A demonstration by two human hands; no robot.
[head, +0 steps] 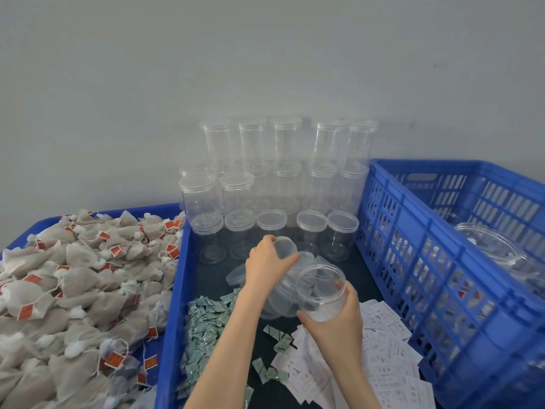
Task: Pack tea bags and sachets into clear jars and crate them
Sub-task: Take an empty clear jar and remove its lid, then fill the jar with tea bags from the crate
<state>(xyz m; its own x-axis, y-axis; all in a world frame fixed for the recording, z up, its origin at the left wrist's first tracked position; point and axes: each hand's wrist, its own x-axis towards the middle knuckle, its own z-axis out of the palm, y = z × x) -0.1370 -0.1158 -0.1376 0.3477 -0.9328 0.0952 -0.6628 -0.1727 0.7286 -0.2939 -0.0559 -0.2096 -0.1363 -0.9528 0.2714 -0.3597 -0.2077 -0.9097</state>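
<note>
Blue tray [172,293] (grey wall behind): right grip [333,318] clasps jar [321,290], left grip [267,261] pinches lid [284,246]

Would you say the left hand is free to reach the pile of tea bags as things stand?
Probably not at once: the left hand grips a clear lid. Once that is put down, the tea bags lie open in the tray beside it, nothing covering them.
</note>
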